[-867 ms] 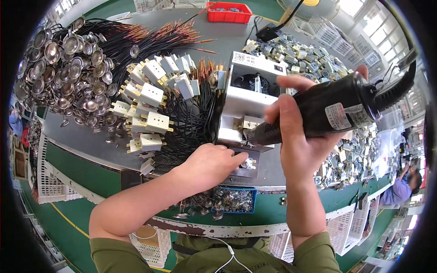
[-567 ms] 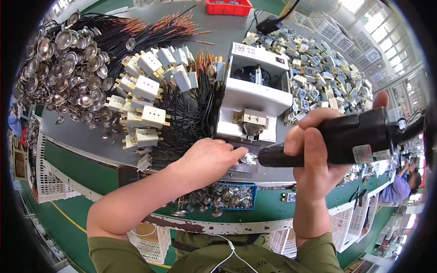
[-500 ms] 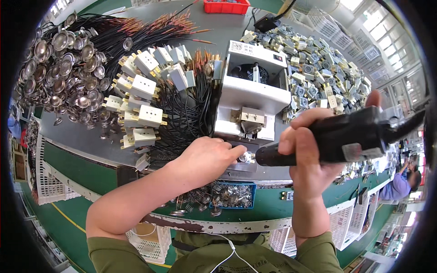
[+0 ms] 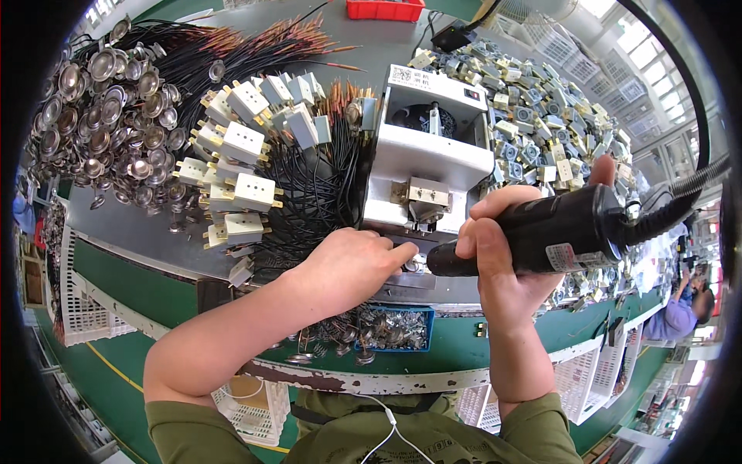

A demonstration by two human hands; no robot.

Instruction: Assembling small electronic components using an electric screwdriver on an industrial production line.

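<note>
In my right hand [image 4: 506,267] is a black electric screwdriver [image 4: 568,228], held nearly level with its nose pointing left. The nose meets or almost meets a small whitish part [image 4: 418,264] at the front of the white machine [image 4: 429,158]. My left hand [image 4: 348,263] is closed, thumb and forefinger at that part, pinching it from the left. The fingers hide much of the part, so its kind is unclear. Just beyond lies the machine's metal block [image 4: 427,197].
White box-shaped units with brass tabs [image 4: 253,192] are stacked on black wires at left, beside many round metal discs [image 4: 100,116]. Grey and cream switch-like parts [image 4: 541,116] pile up at right. A blue tray of small metal pieces [image 4: 430,329] sits at the front edge; a red bin [image 4: 384,9] stands behind.
The screwdriver and my right hand have shifted left, and the cable behind the tool has swung up into an arch. My left hand stays almost still at the small part.
</note>
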